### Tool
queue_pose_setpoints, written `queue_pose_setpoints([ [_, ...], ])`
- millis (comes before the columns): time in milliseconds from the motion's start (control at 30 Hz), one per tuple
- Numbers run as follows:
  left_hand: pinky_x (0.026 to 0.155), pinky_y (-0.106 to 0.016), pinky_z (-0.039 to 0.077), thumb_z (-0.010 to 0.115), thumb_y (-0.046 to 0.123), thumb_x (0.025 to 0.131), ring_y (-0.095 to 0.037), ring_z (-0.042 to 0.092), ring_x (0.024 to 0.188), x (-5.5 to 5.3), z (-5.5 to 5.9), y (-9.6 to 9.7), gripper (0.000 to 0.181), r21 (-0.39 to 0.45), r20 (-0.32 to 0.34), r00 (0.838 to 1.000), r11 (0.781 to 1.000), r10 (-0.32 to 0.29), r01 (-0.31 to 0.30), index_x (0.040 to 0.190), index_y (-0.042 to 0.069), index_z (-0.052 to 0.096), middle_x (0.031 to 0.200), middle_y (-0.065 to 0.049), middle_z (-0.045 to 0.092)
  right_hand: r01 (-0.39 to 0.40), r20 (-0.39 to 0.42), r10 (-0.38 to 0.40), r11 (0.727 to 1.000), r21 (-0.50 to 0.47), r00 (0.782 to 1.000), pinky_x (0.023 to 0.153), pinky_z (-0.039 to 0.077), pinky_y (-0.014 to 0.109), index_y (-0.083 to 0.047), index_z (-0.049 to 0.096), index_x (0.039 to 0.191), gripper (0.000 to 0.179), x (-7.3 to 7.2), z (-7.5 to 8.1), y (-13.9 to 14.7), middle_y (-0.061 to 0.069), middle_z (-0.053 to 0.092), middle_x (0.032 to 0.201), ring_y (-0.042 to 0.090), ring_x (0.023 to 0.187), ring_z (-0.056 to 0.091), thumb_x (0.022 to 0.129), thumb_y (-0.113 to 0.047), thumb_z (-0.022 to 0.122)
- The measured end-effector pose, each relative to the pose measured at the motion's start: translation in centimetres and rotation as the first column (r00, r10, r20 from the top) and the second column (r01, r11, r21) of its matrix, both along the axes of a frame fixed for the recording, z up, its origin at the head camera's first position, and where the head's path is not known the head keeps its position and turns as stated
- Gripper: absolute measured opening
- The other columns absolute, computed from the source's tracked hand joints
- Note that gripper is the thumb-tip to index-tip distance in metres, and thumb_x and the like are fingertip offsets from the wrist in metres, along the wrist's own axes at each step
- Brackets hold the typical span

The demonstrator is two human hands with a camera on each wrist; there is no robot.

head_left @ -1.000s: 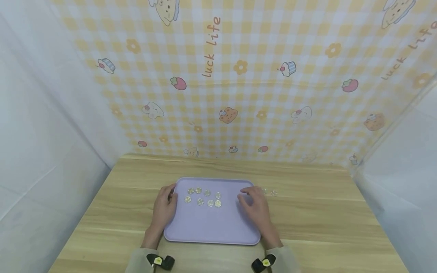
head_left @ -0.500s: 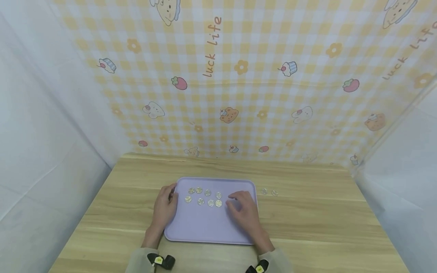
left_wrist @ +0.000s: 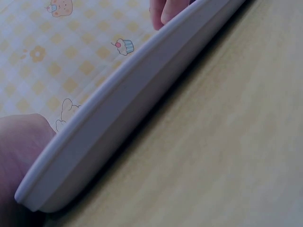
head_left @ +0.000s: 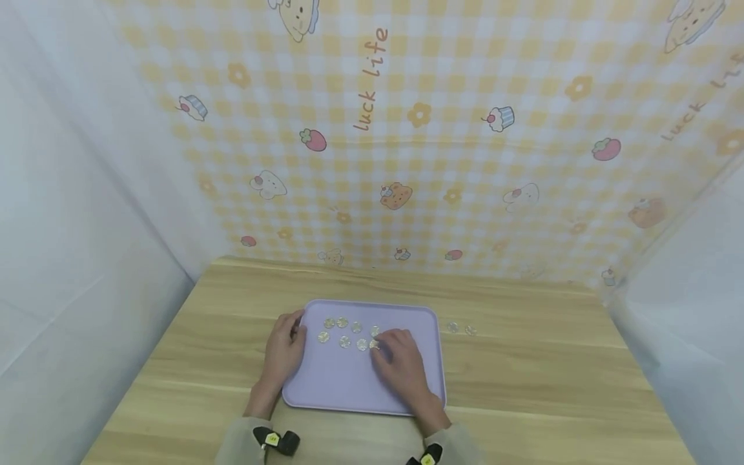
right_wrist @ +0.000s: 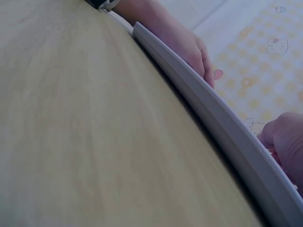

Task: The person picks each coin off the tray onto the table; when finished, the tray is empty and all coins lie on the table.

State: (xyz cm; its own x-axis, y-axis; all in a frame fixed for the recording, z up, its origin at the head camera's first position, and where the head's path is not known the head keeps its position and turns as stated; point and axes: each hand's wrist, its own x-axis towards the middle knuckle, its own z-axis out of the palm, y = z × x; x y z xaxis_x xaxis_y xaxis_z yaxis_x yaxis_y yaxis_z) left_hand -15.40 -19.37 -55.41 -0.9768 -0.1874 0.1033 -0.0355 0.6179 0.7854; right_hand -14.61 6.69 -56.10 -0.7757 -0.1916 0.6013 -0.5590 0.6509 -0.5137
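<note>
A lilac tray [head_left: 337,381] lies on the table with several small, shiny, coin-like discs [head_left: 345,341] in its back half, roughly in two rows. My left hand [head_left: 283,349] grips the tray's left rim, thumb by the inner edge. Over the tray's right half is my right hand [head_left: 401,365], its thumb and bent index finger spread right at the rightmost disc [head_left: 374,345] of the front row. In the right wrist view the right hand [right_wrist: 286,144] shows behind the tray's rim [right_wrist: 213,113]. The left wrist view has the tray's side wall [left_wrist: 118,99] across it.
Two more discs, one of them a clear-looking disc [head_left: 453,327], lie on the wooden table [head_left: 535,361] right of the tray. A yellow-checked cloth [head_left: 442,155] hangs behind the table, and white sheets [head_left: 87,258] flank both sides.
My right hand has moved left from the tray's right rim to the front-row discs, uncovering the two discs on the table. My left hand stays at the left rim. The head view shifts slightly.
</note>
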Motion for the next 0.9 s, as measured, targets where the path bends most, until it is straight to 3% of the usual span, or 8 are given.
queue_pose_setpoints([
  [433, 0.091, -0.039, 0.053, 0.05, 0.016, 0.103, -0.023, 0.058, 0.107, 0.05, 0.15, 0.0, 0.041, -0.006, -0.001, 1.0, 1.0, -0.005, 0.005, 0.142, 0.003, 0.051, 0.127, -0.012, 0.057, 0.048, 0.125, -0.058, 0.996, 0.081, 0.99, 0.082, 0.046, 0.035, -0.015, 0.075, 0.094, 0.019, 0.07, -0.13, -0.67, -0.002, 0.068, 0.095, 0.018, 0.091, 0.057, 0.076, -0.018, 0.082],
  [900, 0.088, -0.037, 0.052, 0.051, 0.016, 0.102, -0.021, 0.058, 0.104, 0.07, 0.32, 0.14, 0.041, -0.028, -0.002, 1.0, 1.0, -0.004, 0.004, 0.142, 0.003, 0.052, 0.126, -0.011, 0.057, 0.103, 0.131, -0.116, 0.989, 0.104, 0.985, 0.077, 0.045, 0.032, -0.015, 0.075, 0.093, 0.016, 0.18, -0.14, -0.58, -0.003, 0.066, 0.087, 0.016, 0.085, 0.054, 0.078, -0.019, 0.079],
])
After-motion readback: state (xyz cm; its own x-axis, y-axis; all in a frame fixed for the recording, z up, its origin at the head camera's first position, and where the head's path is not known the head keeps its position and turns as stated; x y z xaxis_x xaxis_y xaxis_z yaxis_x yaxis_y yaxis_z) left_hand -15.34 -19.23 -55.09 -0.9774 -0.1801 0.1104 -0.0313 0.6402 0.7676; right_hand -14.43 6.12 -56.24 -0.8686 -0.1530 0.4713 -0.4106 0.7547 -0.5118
